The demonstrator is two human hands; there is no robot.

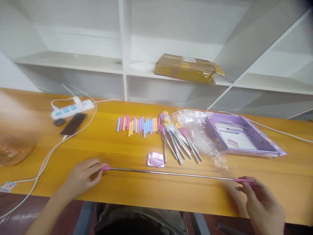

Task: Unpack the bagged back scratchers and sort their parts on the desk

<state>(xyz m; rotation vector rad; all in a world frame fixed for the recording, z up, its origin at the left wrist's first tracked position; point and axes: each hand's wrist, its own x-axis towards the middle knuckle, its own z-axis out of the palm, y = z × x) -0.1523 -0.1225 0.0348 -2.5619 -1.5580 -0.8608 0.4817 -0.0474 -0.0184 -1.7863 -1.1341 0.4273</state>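
A telescopic back scratcher [171, 173] stretches at full length above the front of the table. My left hand [85, 174] pinches its pink grip end. At the other end, my right hand [261, 199] is closed around the pink hand-shaped head, which its fingers partly hide. Beyond the rod lies a heap of metal back scratcher rods [179, 143] with pink, blue and yellow hand-shaped heads. Loose coloured grips [137, 124] in blue, pink, yellow and purple lie in a row to their left. A small stack of pink cards [156, 159] sits just behind the rod.
Crumpled clear plastic bags [198, 130] lie beside an open purple box [220, 137] at the right. To the left are a power strip [72, 109], a phone [74, 124] and white cables [46, 160]. A taped cardboard package [183, 68] rests on the shelf behind.
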